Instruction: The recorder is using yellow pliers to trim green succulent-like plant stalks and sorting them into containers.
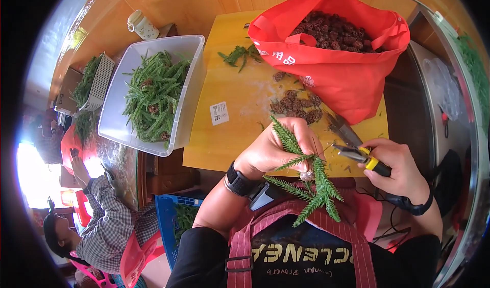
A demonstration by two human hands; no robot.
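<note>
My left hand (pixel 275 147) is closed on a green artificial pine sprig (pixel 321 188), pinching it near the middle. Several needled branches fan out from there toward my apron. A small pinecone (pixel 307 176) shows just under my fingertips, against the sprig. In my right hand (pixel 400 168) is a pair of pliers (pixel 375 164) with yellow and black handles. Their jaws point left at the sprig, close to a thin dark wire by my left fingers, and I cannot tell whether they touch it.
A yellow board (pixel 229 150) bears loose pinecones (pixel 296 105), sprigs (pixel 240 55), a dark metal tool (pixel 343 129) and a white label (pixel 219 113). Behind stands a red bag (pixel 337 78) of pinecones. At left are a clear bin (pixel 115 119) of finished-looking sprigs and a seated co-worker (pixel 104 226).
</note>
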